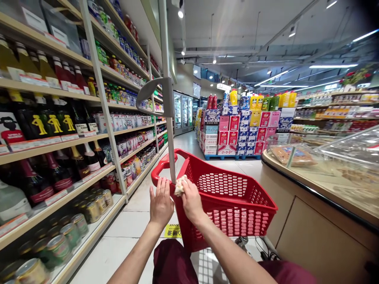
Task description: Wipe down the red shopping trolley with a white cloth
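Observation:
A red plastic shopping cart (pixel 237 189) stands before me, its basket walls pierced with slots. My left hand (pixel 161 203) lies on the near side of the cart's red handle (pixel 161 167), fingers stretched out and thumb apart. Pinched in my right hand (pixel 192 201) is a crumpled whitish cloth (pixel 180 186), pressed to the cart's rim beside the pole. A grey metal pole (pixel 171 146) rises at the handle and carries a grey plastic loop (pixel 154 96). The fingertips of my right hand are partly hidden by the cloth.
Shelves of bottles and cans (pixel 65 138) run along the left. A glass-topped counter (pixel 296 169) borders the right, close to the cart. Stacked drink boxes (pixel 237 134) stand ahead on blue pallets. A yellow floor sticker (pixel 172 231) lies below my hands.

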Motion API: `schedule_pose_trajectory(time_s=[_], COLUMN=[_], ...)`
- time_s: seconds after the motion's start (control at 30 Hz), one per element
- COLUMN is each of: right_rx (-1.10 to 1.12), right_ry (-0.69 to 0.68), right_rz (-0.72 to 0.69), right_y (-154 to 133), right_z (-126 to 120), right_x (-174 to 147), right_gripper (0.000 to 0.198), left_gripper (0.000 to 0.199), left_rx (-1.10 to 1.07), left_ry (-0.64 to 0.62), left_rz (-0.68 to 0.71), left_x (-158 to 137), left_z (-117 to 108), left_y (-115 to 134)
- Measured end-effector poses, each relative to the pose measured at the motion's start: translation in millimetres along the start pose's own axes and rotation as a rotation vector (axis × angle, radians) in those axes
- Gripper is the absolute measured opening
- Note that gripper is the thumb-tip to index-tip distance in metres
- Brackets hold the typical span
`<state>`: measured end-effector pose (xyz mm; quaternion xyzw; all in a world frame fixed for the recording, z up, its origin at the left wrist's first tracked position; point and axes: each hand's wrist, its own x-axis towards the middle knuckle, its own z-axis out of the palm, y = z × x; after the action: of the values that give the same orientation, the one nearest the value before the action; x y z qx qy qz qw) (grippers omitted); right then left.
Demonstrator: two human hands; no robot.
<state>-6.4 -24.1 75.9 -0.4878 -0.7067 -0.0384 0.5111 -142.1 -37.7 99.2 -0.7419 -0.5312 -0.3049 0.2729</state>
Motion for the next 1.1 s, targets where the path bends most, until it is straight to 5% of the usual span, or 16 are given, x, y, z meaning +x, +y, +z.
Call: schedule_pose_trajectory(time_s=[0.1, 0.3, 0.5, 0.73, 0.97, 1.1], right_rx=[-0.056, -0.322, -0.338, -0.509, -0.468, -0.58], right_ry=[-0.024, 0.048, 0.021, 0.111, -0.007, 0.118], right_rz=[-0.046, 0.113, -0.03, 0.174, 0.061, 0.362], right_y=[5, 89, 81, 154, 159, 206], right_z=[-6, -58, -42, -107, -107, -154], right_x=[0, -52, -47, -80, -81, -100], right_gripper=[0.047, 0.046, 0.05, 0.05, 0.056, 0.05], left_gripper=[0.062, 0.067, 0.064, 0.063, 0.062, 0.063], left_rx=[0.001, -0.049, -0.043, -0.018, -0.004, 0.004], left_ry=[0.003, -0.021, -0.039, -0.093, -0.159, -0.172], left_rz=[0.006, 0.143, 0.197, 0.219, 0.324, 0.325], left_x=[-4, -16, -11, -8, -14, -14], left_z=[-1, 13, 36, 40, 52, 54], left_y=[6, 46, 80, 94, 127, 130])
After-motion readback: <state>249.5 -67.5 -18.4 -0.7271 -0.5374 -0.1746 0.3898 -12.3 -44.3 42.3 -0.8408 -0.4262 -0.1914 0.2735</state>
